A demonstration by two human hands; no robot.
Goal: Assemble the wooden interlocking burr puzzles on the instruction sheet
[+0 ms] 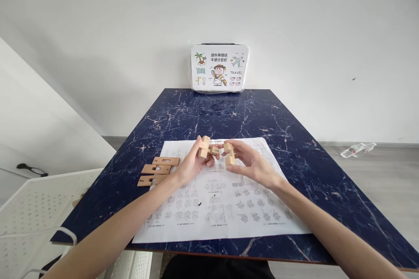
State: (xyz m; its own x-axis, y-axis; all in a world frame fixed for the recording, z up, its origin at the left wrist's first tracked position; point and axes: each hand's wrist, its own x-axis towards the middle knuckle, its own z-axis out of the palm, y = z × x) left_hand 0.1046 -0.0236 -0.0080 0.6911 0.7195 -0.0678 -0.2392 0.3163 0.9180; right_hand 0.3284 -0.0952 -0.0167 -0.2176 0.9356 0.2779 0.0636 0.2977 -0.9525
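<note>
My left hand [193, 161] is closed around some joined wooden puzzle pieces [204, 148], a notched upright block with another piece sticking out to the right. A short way to the right, my right hand [247, 161] pinches a single notched wooden block [230, 154] between thumb and fingers. A small gap separates the two sets of wood. Both hands are held over a white instruction sheet [216, 226] printed with rows of assembly drawings. Left of the left hand lie three flat wooden plates with cut-outs, among them a plate marked 2 [157, 161].
A dark blue marble-patterned table [209, 117] carries the sheet. At its far edge a white case with cartoon prints [220, 68] stands by the wall. A white perforated surface [36, 205] and a cable [62, 229] are at left. A clear plastic bottle [358, 150] lies on the floor at right.
</note>
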